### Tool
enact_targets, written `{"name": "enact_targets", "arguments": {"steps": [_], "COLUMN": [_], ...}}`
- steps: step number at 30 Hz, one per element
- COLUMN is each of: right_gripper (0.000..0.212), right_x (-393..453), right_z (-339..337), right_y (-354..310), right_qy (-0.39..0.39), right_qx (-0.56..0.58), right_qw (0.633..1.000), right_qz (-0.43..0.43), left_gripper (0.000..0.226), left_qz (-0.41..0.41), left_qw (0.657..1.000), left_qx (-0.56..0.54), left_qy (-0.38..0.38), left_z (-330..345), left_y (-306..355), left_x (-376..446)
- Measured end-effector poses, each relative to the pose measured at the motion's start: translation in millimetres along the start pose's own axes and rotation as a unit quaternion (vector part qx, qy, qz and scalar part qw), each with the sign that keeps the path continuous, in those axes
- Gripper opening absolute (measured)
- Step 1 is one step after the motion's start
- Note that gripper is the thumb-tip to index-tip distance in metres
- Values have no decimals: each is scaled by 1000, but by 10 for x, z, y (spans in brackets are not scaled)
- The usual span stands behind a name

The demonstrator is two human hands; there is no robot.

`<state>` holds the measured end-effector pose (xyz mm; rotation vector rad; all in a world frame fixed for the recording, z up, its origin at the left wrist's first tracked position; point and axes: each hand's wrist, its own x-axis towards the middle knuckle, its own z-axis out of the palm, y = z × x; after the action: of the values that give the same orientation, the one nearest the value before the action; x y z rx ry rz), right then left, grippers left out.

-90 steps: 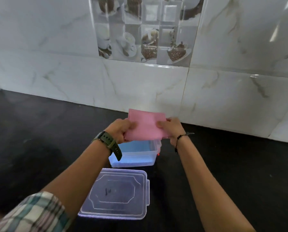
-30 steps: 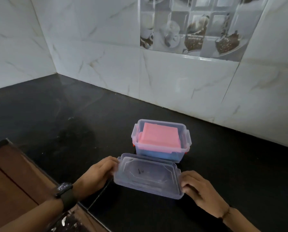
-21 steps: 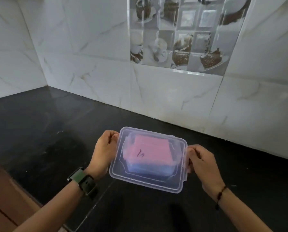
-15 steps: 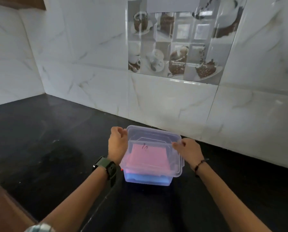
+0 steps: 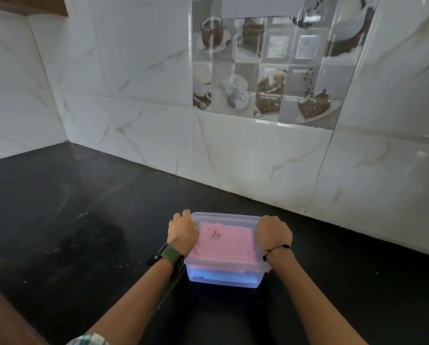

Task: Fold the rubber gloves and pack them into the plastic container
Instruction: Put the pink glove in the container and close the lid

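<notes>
Head view: between the two hands sits the plastic container (image 5: 224, 278), folded rubber gloves (image 5: 224, 241) inside under the lid (image 5: 227, 217). Left hand (image 5: 183, 232) and right hand (image 5: 273, 234) curl closed over its side edges; sealing looks underway, with the latches likely next.

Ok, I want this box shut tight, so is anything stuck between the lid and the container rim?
Nothing visible is. The lid sits over the container, with the pink glove lying flat beneath it. The left hand and right hand cover both short ends, so the rim there is hidden.
</notes>
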<state>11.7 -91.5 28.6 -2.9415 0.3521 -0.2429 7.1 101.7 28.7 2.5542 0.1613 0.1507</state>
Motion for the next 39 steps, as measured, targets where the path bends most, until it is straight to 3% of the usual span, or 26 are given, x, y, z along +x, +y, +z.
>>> {"name": "enact_targets", "arguments": {"steps": [5, 10, 16, 22, 26, 31, 36, 39], "right_gripper": [27, 23, 35, 26, 23, 27, 33, 25], "right_x": [20, 0, -144, -590, -729, -465, 249, 614], "right_z": [113, 200, 144, 73, -193, -716, -1072, -1043], "right_y": [17, 25, 66, 485, 982, 1557, 1902, 1982], "right_qy": [4, 0, -38, -9, 19, 90, 102, 80], "right_qx": [-10, 5, 148, 251, 270, 229, 207, 184], "right_qw": [1000, 1000, 986, 964, 952, 949, 956, 964], "right_qz": [7, 30, 68, 89, 143, 195, 180, 174], "left_gripper": [16, 32, 35, 26, 17, 22, 14, 16], "left_qz": [-17, -15, -29, -1, 76, 162, 186, 177], "left_qw": [999, 999, 999, 998, 991, 973, 964, 968], "left_qx": [-30, 48, 15, -66, -101, -147, -178, -159], "left_qy": [-9, 2, 24, 5, -41, -73, -71, -83], "left_z": [76, 167, 178, 303, 380, 453, 598, 791], "left_y": [-52, -118, -151, -66, 426, 1338, 2099, 2254], "left_x": [75, 144, 139, -167, -244, -5, 517, 827]}}
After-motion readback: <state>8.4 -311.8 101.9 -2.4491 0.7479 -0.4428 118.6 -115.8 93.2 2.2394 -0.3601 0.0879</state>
